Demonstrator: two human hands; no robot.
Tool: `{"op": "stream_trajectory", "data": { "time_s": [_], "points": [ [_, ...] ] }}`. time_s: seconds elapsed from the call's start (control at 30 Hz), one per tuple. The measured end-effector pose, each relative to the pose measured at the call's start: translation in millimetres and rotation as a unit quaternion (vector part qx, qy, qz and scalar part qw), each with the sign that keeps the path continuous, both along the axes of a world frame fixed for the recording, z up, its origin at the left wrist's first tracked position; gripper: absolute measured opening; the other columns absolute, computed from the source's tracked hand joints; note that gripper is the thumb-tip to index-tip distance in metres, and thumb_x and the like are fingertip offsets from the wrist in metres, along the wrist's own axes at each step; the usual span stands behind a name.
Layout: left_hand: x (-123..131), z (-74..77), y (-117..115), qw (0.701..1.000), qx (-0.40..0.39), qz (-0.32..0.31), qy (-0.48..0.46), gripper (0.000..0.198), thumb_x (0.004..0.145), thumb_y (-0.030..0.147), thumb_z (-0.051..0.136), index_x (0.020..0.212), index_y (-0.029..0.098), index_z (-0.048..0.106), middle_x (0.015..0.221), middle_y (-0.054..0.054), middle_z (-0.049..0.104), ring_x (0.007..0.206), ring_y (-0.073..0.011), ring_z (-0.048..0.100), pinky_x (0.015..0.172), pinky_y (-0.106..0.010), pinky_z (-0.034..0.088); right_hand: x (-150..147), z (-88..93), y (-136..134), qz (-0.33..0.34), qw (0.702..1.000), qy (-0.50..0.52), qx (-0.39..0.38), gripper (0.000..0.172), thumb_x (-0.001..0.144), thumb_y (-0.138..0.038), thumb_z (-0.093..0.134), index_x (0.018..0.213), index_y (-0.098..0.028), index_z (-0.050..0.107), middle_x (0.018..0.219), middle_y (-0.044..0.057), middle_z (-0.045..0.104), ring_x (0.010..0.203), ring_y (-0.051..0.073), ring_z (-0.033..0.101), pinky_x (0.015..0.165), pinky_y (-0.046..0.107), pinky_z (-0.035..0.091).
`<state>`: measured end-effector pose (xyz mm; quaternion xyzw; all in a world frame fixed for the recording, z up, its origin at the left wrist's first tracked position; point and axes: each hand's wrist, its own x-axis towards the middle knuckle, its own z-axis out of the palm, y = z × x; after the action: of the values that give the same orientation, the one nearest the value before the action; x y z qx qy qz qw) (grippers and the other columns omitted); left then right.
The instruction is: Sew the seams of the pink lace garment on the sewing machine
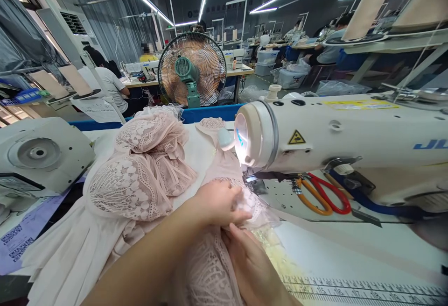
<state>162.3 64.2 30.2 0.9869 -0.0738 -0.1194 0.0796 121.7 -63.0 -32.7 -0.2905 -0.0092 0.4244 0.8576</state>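
with the left hand [221,204] and right hand [249,260] close together, both pinching the lace [259,207] beside the machine [336,131], it's best kept flat, unstretched and lightly guided.

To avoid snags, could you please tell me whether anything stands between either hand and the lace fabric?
Nothing visible does: the left hand and right hand both touch the lace fabric; the red handle lies off to the right.
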Motion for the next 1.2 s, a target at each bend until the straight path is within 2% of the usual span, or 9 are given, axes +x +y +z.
{"op": "stream_trajectory", "data": {
  "time_s": [0.1,0.2,0.3,0.4,0.47,0.57,0.73,1.0,1.2],
  "points": [
    [-5.7,1.3,2.3,0.998,0.038,0.000,0.044,0.045,0.085,0.036,0.058,0.128,0.024,0.056,0.124,-0.014,0.052,0.115,-0.0312,0.051,0.093,-0.040,0.046,-3.4,1.4,-21.9,0.084,0.984,-0.122,-0.093,0.037,0.079,-0.046,0.068,0.111,-0.026,0.067,0.123,0.005,0.062,0.125,0.024,0.047,0.110,0.042,0.032],
    [-4.2,0.0,11.5,0.995,0.037,-0.022,0.085,0.054,0.083,0.016,0.055,0.135,0.029,0.051,0.145,-0.014,0.035,0.131,-0.0322,0.038,0.102,-0.039,0.039,5.3,7.8,-62.2,0.154,0.903,-0.333,-0.222,0.039,0.080,-0.050,0.066,0.109,-0.025,0.070,0.113,0.007,0.067,0.108,0.023,0.060,0.099,0.037,0.044],
    [-4.2,1.9,13.4,0.993,0.029,-0.060,0.097,0.058,0.082,0.009,0.051,0.135,0.032,0.051,0.151,-0.011,0.027,0.135,-0.0320,0.032,0.104,-0.043,0.036,35.2,11.7,-95.9,0.063,0.741,-0.573,-0.345,0.029,0.092,-0.043,0.048,0.102,-0.027,0.070,0.106,0.006,0.067,0.101,0.020,0.061,0.089,0.032,0.050],
    [-8.8,5.9,2.1,0.990,0.050,-0.117,0.061,0.045,0.078,0.008,0.054,0.117,0.026,0.063,0.148,-0.008,0.034,0.134,-0.0323,0.032,0.104,-0.056,0.032,73.8,3.4,-109.3,-0.057,0.505,-0.758,-0.409,0.029,0.092,-0.030,0.044,0.111,-0.026,0.066,0.114,0.008,0.064,0.104,0.022,0.059,0.086,0.035,0.053],
    [-12.2,7.2,-8.7,0.986,0.056,-0.152,0.045,0.030,0.074,0.008,0.056,0.101,0.017,0.066,0.135,-0.010,0.050,0.125,-0.0295,0.043,0.107,-0.058,0.029,92.1,-6.9,-111.3,-0.048,0.377,-0.830,-0.409,0.030,0.090,-0.021,0.044,0.110,-0.024,0.067,0.117,0.009,0.063,0.103,0.022,0.060,0.081,0.036,0.054],
    [-13.9,4.3,-20.5,0.984,0.051,-0.166,0.033,0.014,0.081,0.018,0.054,0.085,0.012,0.065,0.106,-0.008,0.065,0.095,-0.0208,0.060,0.104,-0.044,0.038,100.5,-20.3,-113.8,-0.044,0.280,-0.881,-0.380,0.033,0.088,-0.013,0.042,0.109,-0.021,0.066,0.120,0.006,0.063,0.106,0.022,0.057,0.082,0.036,0.053],
    [-12.3,-8.1,-25.1,0.987,0.055,-0.152,-0.020,0.053,0.084,0.050,0.056,0.117,0.008,0.057,0.116,-0.011,0.059,0.099,-0.0249,0.058,0.076,-0.035,0.051,87.8,-22.4,-120.2,-0.064,0.224,-0.915,-0.330,0.038,0.085,-0.008,0.043,0.117,-0.017,0.062,0.123,0.000,0.063,0.119,0.022,0.047,0.090,0.035,0.044],
    [-16.4,-10.2,-27.0,0.982,0.095,-0.160,0.017,0.059,0.088,0.058,0.045,0.134,0.021,0.049,0.139,-0.008,0.045,0.108,-0.0272,0.052,0.081,-0.041,0.048,77.2,-4.3,-112.9,-0.085,0.236,-0.915,-0.315,0.031,0.087,-0.009,0.042,0.103,-0.014,0.068,0.109,0.000,0.069,0.108,0.020,0.051,0.092,0.034,0.036],
    [-15.4,-4.4,-24.1,0.980,0.101,-0.167,0.025,0.055,0.089,0.057,0.045,0.137,0.031,0.046,0.132,-0.006,0.048,0.105,-0.0267,0.050,0.082,-0.042,0.046,74.6,-19.7,-114.5,-0.086,0.252,-0.901,-0.343,0.035,0.087,-0.008,0.039,0.107,-0.014,0.067,0.114,0.001,0.067,0.114,0.021,0.049,0.095,0.036,0.035]
  ]
}}
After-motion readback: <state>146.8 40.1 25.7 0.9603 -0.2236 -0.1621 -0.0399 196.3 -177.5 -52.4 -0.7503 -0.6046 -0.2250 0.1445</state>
